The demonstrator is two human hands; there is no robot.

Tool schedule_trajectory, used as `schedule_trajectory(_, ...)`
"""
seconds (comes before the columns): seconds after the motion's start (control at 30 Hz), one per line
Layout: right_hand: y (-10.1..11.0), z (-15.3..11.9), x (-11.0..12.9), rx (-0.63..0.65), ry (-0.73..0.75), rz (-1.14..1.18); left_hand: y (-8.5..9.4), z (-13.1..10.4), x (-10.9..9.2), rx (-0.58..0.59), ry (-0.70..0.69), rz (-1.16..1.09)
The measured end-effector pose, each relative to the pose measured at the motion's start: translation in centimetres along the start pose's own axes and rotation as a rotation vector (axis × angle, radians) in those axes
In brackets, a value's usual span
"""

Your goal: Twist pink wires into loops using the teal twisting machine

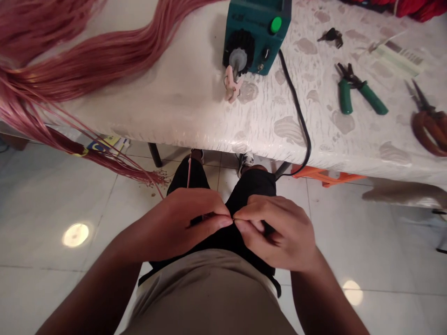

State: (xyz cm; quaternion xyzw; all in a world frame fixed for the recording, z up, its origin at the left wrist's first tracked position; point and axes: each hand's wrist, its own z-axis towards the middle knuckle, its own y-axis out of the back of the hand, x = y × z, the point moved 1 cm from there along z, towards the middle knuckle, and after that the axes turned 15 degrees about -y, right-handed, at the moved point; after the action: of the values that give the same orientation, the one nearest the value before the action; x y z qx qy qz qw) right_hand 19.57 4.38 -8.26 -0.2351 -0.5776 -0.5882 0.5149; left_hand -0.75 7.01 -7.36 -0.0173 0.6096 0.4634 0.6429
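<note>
Above my lap, my left hand point(188, 218) pinches a thin pink strand point(189, 173), which shows beyond its knuckles. My right hand point(275, 228) is closed in a pinch, its fingertips meeting those of my left hand at a tiny piece too small to make out. Long pink strands point(104, 56) lie across the left of the table and hang over its edge in a tied bundle point(104, 160). A teal machine point(251, 46) with a pink clip point(232, 84) on its shaft stands on the table beyond my hands.
On the patterned table point(209, 116) at the right lie green-handled pliers point(363, 90), orange-handled scissors point(429, 121), a small black object point(331, 37) and a clear packet point(398, 56). A black cable point(296, 102) hangs over the edge. Below is an orange stool point(324, 176).
</note>
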Motion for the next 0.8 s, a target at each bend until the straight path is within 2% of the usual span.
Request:
schedule_trajectory(0.2,0.7,0.2,-0.7,0.028,-0.061,0.059,-0.2,-0.1,0.1,0.017,-0.089,0.058)
schedule_trajectory(0.37,1.2,0.7,-1.1,0.206,-0.236,0.101,-0.4,0.0,0.1,0.011,-0.116,0.075)
schedule_trajectory(0.47,0.7,1.0,-1.1,0.270,-0.222,0.072,-0.6,0.1,0.1,0.013,-0.121,0.097)
schedule_trajectory(0.63,-0.4,1.2,-1.1,0.221,-0.165,0.139,-0.4,0.2,-0.1,-0.006,-0.080,0.085)
schedule_trajectory(0.8,0.3,1.6,-1.7,0.105,-0.180,0.133,0.1,-0.3,0.2,-0.099,-0.051,0.125)
